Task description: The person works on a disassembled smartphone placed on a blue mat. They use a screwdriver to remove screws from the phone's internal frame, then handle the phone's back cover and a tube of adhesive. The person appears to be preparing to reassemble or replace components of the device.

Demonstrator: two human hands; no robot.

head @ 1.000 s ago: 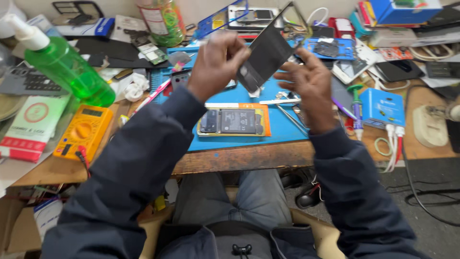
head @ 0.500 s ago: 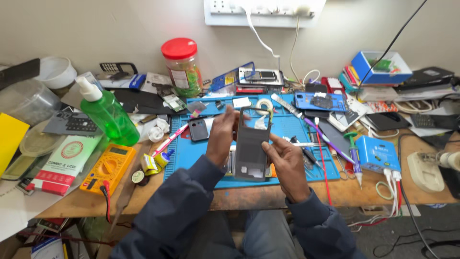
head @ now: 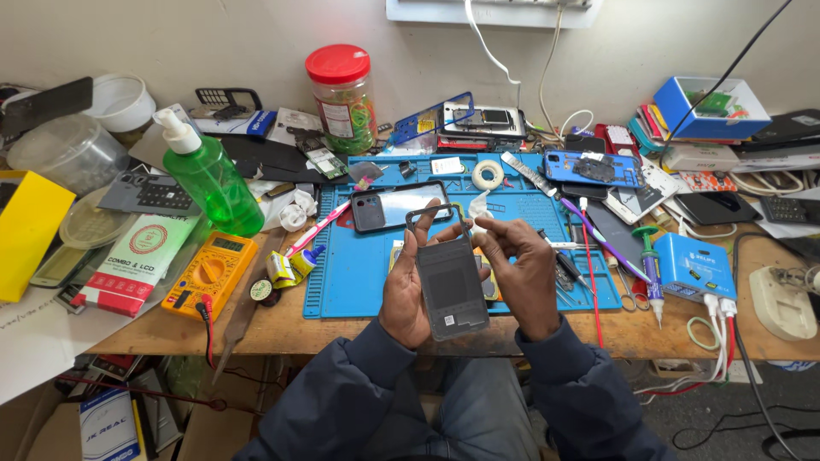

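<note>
Both hands grip one dark phone panel (head: 451, 286) above the counter's (head: 342, 329) front edge. Left hand (head: 403, 294) clasps its side; right hand (head: 523, 273) pinches its top corner.

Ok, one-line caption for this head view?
Both hands, left hand and right hand, hold a dark phone panel over a cluttered blue repair mat.

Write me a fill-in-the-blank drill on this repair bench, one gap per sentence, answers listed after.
1. Both hands, the left hand and the right hand, hold a dark phone back ____ over the bench edge.
2. The pump bottle at the left holds ____ liquid.
3. The clear jar by the wall has a ____ lid.
4. The multimeter lying left of the blue mat is ____.

Missing words: panel; green; red; yellow
</note>
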